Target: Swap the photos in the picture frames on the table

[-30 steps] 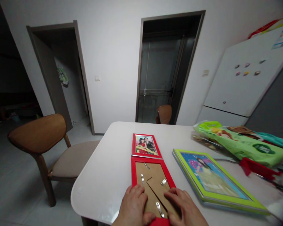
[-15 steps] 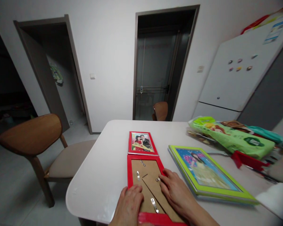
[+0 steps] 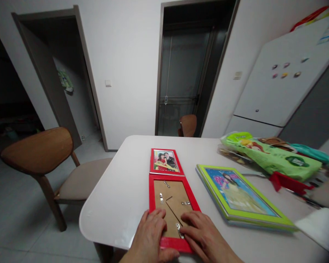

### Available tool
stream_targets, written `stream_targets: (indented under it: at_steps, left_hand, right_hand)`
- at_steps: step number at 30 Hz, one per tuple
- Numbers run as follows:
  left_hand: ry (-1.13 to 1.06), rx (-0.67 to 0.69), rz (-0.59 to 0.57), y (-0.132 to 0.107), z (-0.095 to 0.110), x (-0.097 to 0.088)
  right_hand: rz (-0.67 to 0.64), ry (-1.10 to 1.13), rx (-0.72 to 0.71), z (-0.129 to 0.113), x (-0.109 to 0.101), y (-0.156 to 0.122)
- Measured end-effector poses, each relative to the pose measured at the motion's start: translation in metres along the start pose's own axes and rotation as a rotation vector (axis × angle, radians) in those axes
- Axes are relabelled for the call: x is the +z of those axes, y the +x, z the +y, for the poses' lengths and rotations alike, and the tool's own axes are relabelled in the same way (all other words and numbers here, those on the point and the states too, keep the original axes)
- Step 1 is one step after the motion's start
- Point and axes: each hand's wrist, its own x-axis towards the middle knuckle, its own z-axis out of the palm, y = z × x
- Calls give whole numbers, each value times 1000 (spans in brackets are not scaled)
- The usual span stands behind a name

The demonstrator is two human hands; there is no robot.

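Note:
A red picture frame (image 3: 152, 190) lies face down on the table, its brown backing board (image 3: 173, 193) upward. Small metal clips sit along the backing's edges, and a slanting slit crosses the board. My left hand (image 3: 150, 233) grips the frame's lower left corner, fingers on top and thumb along the near edge. My right hand (image 3: 204, 233) is curled over the lower right part, its fingertips touching the near metal clip (image 3: 178, 230). Touching the far end of this frame is a second red frame (image 3: 166, 162), face up with a photo of two people.
On the right lies a stack of frames topped by a lime-green frame (image 3: 241, 193) with a photo. Beyond it are a green package (image 3: 276, 153) and a red plastic object (image 3: 290, 183). A wooden chair (image 3: 41, 151) stands left of the white table (image 3: 117, 197).
My right hand has moved from the right-side clip down to the near clip. The right-side clip now shows uncovered, pointing over the backing. My left hand stays at the corner.

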Motion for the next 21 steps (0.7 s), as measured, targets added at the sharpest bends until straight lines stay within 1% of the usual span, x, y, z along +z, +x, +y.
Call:
stream_targets:
  at_steps: [2, 4, 9, 16, 19, 21]
  left_hand:
    - [-3, -6, -5, 0, 1, 0]
    - [-6, -9, -9, 0, 1, 0]
    - [-21, -5, -16, -1, -3, 1]
    - [-16, 15, -11, 1, -8, 2]
    - [-21, 30, -22, 2, -7, -1]
    - [-18, 47, -16, 3, -7, -2]
  right_hand:
    - [-45, 20, 22, -6, -1, 4]
    - [-64, 34, 41, -8, 1, 12]
    - [-83, 119, 7, -8, 7, 28]
    - [-106, 192, -48, -12, -3, 21]
    - [-99, 232, -13, -13, -3, 25]
    - [-51, 261, 50, -11, 1, 36]
